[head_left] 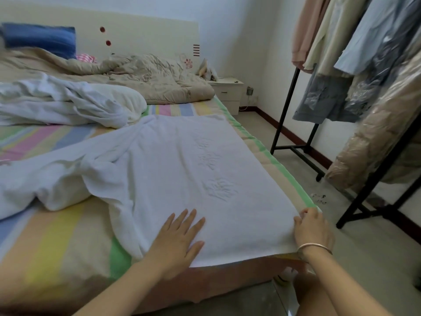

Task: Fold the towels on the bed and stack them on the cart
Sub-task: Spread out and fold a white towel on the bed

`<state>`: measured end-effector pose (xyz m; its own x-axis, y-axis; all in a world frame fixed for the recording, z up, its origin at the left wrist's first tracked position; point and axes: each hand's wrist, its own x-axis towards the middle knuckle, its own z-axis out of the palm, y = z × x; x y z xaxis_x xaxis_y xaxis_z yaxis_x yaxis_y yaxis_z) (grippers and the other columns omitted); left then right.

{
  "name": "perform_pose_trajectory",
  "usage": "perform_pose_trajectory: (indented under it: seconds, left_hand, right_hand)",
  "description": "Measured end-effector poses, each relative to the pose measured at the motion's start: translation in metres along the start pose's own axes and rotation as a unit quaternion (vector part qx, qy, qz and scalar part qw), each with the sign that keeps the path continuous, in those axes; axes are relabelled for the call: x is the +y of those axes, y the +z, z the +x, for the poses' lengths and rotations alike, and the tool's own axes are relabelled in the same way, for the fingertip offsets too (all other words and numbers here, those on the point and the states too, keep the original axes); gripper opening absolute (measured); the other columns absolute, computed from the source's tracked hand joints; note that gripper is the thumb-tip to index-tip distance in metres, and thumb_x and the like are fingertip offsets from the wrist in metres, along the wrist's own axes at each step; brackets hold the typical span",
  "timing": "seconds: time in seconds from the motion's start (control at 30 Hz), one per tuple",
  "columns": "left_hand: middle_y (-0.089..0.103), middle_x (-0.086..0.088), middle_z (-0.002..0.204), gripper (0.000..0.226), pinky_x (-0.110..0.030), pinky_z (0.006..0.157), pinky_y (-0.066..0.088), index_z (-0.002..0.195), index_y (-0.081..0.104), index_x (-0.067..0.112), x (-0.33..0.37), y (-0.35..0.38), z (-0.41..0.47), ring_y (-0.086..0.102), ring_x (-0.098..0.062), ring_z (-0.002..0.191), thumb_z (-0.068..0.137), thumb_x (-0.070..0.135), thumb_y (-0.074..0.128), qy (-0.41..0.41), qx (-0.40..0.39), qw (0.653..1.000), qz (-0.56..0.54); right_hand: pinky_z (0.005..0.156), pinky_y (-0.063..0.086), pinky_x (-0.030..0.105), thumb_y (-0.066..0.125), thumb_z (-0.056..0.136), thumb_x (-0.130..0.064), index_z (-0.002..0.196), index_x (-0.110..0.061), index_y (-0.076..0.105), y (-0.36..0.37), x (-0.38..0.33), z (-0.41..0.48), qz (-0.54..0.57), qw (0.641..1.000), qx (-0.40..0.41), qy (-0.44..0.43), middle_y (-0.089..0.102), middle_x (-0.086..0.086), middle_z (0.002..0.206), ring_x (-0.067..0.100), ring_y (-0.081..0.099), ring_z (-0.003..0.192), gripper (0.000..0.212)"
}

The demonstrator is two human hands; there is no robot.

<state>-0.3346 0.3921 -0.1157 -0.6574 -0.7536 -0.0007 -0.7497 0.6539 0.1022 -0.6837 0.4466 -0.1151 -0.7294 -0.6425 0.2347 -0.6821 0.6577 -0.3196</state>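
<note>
Hands: two, both yours, both on the same towel.
Left hand (180, 238): lies flat with fingers straight and spread, pressing on the spread towel near its near edge.
Right hand (312, 229): fingers curl over the towel's near right corner and pinch it at the corner of the bed; one bracelet (315, 246) sits on the wrist.
Spread towel (193, 167): one, white, laid flat over the near right part of the bed, its right edge running along the mattress edge.
Rumpled white cloth (41, 179): one bunch touching the spread towel's left side; you cannot tell whether it is the same towel.
White heap (68, 103): one pile farther back on the left; the number of pieces inside cannot be told.
Bed (57, 236): one, with a striped pastel sheet.
Quilt (148, 76): one, beige, crumpled near the headboard.
Pillow (41, 38): one, blue.
Nightstand (227, 90): one, white, beside the bed head.
Garment rack (284, 110): black frame on the right, carrying at least five hanging garments, some in clear plastic.
</note>
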Motion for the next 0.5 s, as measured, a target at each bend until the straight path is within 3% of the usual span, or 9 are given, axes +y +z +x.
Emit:
perform_pose_trajectory:
  seconds: [0.07, 0.1, 0.2, 0.3, 0.37, 0.4, 0.43, 0.47, 0.5]
  left_hand:
    - [0.012, 0.014, 0.159, 0.079, -0.026, 0.119, -0.001, 0.151, 0.026, 0.036, 0.001, -0.007, -0.013, 0.010, -0.006, 0.148, 0.088, 0.072, -0.004, 0.022, 0.018, 0.995, -0.094]
    - [0.015, 0.018, 0.159, 0.077, -0.021, 0.119, 0.002, 0.149, 0.029, 0.039, -0.002, -0.015, -0.022, 0.012, 0.000, 0.146, 0.086, 0.074, 0.002, -0.001, 0.026, 0.985, -0.168]
    - [0.051, 0.026, 0.134, 0.031, -0.018, 0.102, 0.038, 0.130, 0.052, 0.043, -0.018, -0.048, -0.043, 0.047, 0.011, 0.121, 0.100, 0.043, 0.043, -0.068, 0.107, 0.948, -0.291]
    - [0.064, 0.023, 0.105, 0.027, -0.015, 0.075, 0.046, 0.107, 0.065, 0.037, -0.051, -0.081, -0.065, 0.060, 0.009, 0.095, 0.099, 0.018, 0.048, -0.189, 0.211, 0.903, -0.323]
    - [0.067, 0.020, 0.091, 0.028, -0.019, 0.068, 0.046, 0.094, 0.067, 0.034, -0.083, -0.098, -0.080, 0.063, 0.005, 0.085, 0.098, 0.014, 0.047, -0.275, 0.253, 0.873, -0.314]
    - [0.068, 0.017, 0.085, 0.029, -0.023, 0.067, 0.048, 0.089, 0.067, 0.034, -0.104, -0.103, -0.091, 0.064, 0.001, 0.084, 0.097, 0.013, 0.048, -0.313, 0.264, 0.861, -0.302]
    - [0.069, 0.015, 0.081, 0.031, -0.028, 0.069, 0.051, 0.083, 0.066, 0.034, -0.123, -0.106, -0.098, 0.065, -0.004, 0.083, 0.096, 0.012, 0.049, -0.345, 0.273, 0.849, -0.292]
    - [0.069, 0.012, 0.079, 0.032, -0.032, 0.070, 0.053, 0.079, 0.065, 0.034, -0.143, -0.107, -0.107, 0.066, -0.009, 0.082, 0.095, 0.011, 0.050, -0.382, 0.283, 0.833, -0.284]
    - [0.069, 0.010, 0.077, 0.032, -0.036, 0.072, 0.054, 0.076, 0.065, 0.033, -0.164, -0.106, -0.116, 0.067, -0.013, 0.082, 0.092, 0.010, 0.051, -0.417, 0.296, 0.814, -0.274]
  right_hand:
    - [0.101, 0.037, 0.043, 0.046, 0.096, -0.021, 0.131, -0.015, 0.049, 0.004, -0.019, -0.007, -0.025, 0.998, 0.017, -0.058, 0.048, 0.014, 0.134, 0.034, 0.043, 0.121, 0.035]
    - [0.106, 0.032, 0.042, 0.045, 0.096, -0.023, 0.139, -0.017, 0.043, 0.003, -0.039, -0.011, -0.025, 0.995, 0.005, -0.098, 0.041, 0.012, 0.144, 0.032, 0.036, 0.130, 0.044]
    - [0.119, 0.016, 0.038, 0.033, 0.100, -0.042, 0.152, -0.021, 0.021, 0.004, -0.117, -0.031, -0.029, 0.972, -0.102, -0.210, 0.017, 0.005, 0.159, 0.026, 0.012, 0.147, 0.057]
    - [0.120, 0.007, 0.042, 0.016, 0.099, -0.053, 0.154, -0.024, 0.015, 0.019, -0.195, -0.086, -0.031, 0.922, -0.189, -0.337, 0.008, 0.002, 0.162, 0.024, 0.004, 0.149, 0.062]
    - [0.119, 0.004, 0.044, 0.000, 0.083, -0.062, 0.152, -0.027, 0.021, 0.025, -0.233, -0.136, -0.009, 0.867, -0.264, -0.422, 0.012, -0.001, 0.161, 0.022, 0.006, 0.149, 0.081]
    - [0.117, 0.011, 0.041, -0.002, 0.078, -0.062, 0.147, -0.026, 0.033, 0.025, -0.248, -0.159, 0.021, 0.843, -0.288, -0.453, 0.025, 0.000, 0.157, 0.022, 0.016, 0.147, 0.086]
    - [0.109, 0.025, 0.035, 0.004, 0.080, -0.059, 0.132, -0.025, 0.052, 0.022, -0.257, -0.173, 0.081, 0.835, -0.290, -0.461, 0.047, 0.001, 0.143, 0.023, 0.035, 0.138, 0.078]
    - [0.092, 0.036, 0.030, 0.017, 0.088, -0.054, 0.107, -0.024, 0.062, 0.014, -0.269, -0.181, 0.151, 0.836, -0.278, -0.448, 0.062, 0.000, 0.117, 0.024, 0.051, 0.119, 0.058]
    - [0.078, 0.038, 0.028, 0.030, 0.094, -0.046, 0.088, -0.023, 0.061, 0.008, -0.283, -0.184, 0.211, 0.844, -0.249, -0.426, 0.063, -0.003, 0.096, 0.020, 0.056, 0.100, 0.038]
